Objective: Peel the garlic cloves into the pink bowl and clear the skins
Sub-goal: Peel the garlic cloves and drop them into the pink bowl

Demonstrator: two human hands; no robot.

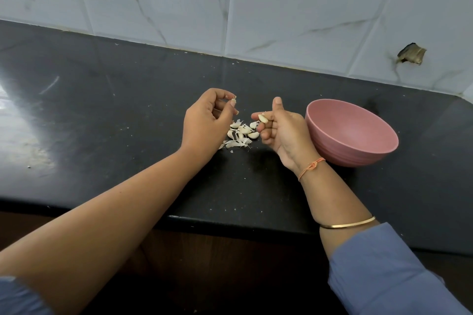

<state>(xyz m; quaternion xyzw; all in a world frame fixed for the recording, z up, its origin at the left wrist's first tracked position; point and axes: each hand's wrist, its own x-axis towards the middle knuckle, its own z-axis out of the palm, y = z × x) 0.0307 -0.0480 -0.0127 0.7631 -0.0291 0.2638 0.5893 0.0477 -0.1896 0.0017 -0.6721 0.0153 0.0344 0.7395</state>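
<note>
A round pink plastic bowl (330,146) stands at right of centre on the black stone counter (128,110), its visible inside plain pink surface. Just left of it the right hand (281,133) holds a pale garlic clove (262,118) on its curled fingers, thumb raised; the clove's long axis runs from upper left to lower right. The left hand (207,120) pinches a thin scrap of white skin (233,101). Between the hands lies a heap of whitish cloves and skins (240,135).

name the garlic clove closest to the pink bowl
The clove in the right hand, beside the bowl; the others lie in a pile on the counter.
</note>
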